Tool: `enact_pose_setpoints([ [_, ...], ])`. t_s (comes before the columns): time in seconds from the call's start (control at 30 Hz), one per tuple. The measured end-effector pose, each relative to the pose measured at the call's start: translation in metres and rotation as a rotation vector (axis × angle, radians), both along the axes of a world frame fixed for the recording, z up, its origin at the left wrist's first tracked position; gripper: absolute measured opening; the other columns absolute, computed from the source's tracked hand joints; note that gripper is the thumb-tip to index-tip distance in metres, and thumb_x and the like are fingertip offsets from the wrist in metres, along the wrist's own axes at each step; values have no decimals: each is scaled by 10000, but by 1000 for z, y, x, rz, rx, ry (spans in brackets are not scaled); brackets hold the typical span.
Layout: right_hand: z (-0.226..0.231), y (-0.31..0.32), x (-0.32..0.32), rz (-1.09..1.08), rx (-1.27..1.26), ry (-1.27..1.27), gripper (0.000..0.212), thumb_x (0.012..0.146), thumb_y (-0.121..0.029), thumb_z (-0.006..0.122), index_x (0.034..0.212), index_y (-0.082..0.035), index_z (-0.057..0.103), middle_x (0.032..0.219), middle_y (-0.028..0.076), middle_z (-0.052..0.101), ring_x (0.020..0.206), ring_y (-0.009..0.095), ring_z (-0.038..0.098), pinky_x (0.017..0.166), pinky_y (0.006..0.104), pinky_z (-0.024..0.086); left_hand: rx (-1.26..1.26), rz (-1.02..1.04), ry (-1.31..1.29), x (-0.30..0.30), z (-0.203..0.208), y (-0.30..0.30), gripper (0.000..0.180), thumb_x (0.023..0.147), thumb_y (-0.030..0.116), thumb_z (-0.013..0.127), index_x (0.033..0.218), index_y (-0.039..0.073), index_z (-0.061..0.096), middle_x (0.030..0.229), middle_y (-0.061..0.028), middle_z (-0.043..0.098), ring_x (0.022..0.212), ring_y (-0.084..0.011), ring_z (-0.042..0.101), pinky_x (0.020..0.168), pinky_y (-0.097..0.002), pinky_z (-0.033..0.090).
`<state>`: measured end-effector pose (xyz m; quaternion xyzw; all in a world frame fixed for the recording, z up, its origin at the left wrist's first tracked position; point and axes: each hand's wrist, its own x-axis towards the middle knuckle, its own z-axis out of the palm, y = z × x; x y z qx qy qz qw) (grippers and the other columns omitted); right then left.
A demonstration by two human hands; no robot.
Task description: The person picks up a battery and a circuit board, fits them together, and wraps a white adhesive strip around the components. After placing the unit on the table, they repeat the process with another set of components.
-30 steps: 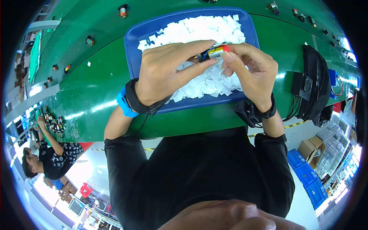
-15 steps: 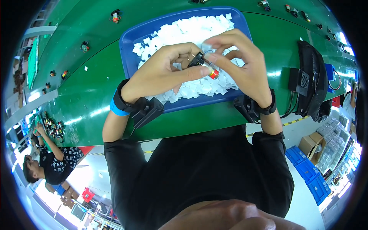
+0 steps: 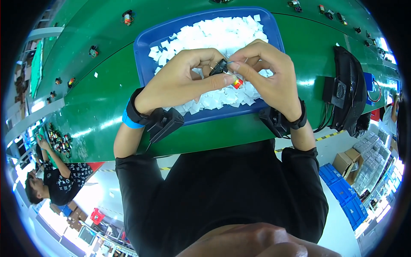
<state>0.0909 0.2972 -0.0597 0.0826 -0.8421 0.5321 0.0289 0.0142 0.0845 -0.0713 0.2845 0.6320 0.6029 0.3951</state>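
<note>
Over the blue tray [image 3: 138, 58], my left hand [image 3: 180, 81] is closed around a small black plug-like part [image 3: 218, 67] with metal pins. A red-and-yellow cylinder [image 3: 237, 83] sticks out under the left thumb and seems joined to it. Thumb and forefinger of my right hand [image 3: 276, 73] are pinched together just right of the black part, on what looks like a thin wire [image 3: 230, 62]. The fingers partly hide how the wire meets the part. White square pieces [image 3: 209, 36] fill the tray beneath both hands.
Small motor-like parts with wires, such as one [image 3: 127, 17] at the far left, are scattered over the green table [image 3: 111, 85]. A black bag [image 3: 347, 85] and a black box [image 3: 334, 92] stand at the right. Another person [image 3: 64, 180] works at the left.
My right hand has drawn its fingers together, from spread apart into a pinch beside the black part. The left hand keeps its hold almost unmoved.
</note>
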Motion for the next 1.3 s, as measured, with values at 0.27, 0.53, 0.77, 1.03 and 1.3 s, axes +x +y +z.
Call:
enact_pose_setpoints([
  [0.27, -2, 6, -2, 65, -37, -4, 85, 892, -60, 751, 942, 1, 719, 882, 55, 685, 736, 101, 681, 629, 217, 530, -40, -68, -27, -4, 5, -3, 268, 941, 280, 739, 953, 24, 661, 663, 44, 480, 576, -32, 474, 465, -200, 371],
  [0.53, 0, 4, 0, -2, -58, -65, 93, 918, -64, 720, 986, -3, 703, 867, 41, 669, 700, 81, 637, 619, 219, 517, -6, -71, 43, -9, 2, -5, 246, 936, 269, 743, 976, 38, 670, 700, 42, 502, 580, -31, 459, 478, -209, 355],
  [0.77, 11, -4, -3, -106, -165, 40, 248, 917, -48, 715, 1155, -27, 649, 831, 5, 631, 670, 66, 606, 612, 209, 492, -444, 155, 500, -139, -19, -28, 207, 930, 253, 728, 992, 67, 663, 812, -7, 607, 679, -70, 564, 601, -235, 467],
  [1.03, 7, -4, 2, -51, -83, 8, 324, 903, -45, 734, 1208, -44, 625, 806, -14, 614, 643, 51, 585, 599, 199, 468, -708, 494, 1444, -206, -95, 14, 445, 871, 443, 713, 917, 1, 691, 1031, -204, 668, 1044, -348, 590, 859, -462, 492],
  [1.3, 11, 0, 5, -43, -65, -40, 261, 902, -48, 734, 1151, -38, 655, 798, -21, 613, 638, 44, 582, 600, 194, 461, -379, 350, 1325, -155, -41, 54, 422, 837, 439, 737, 893, 24, 687, 989, -182, 629, 1073, -394, 524, 913, -502, 441],
])
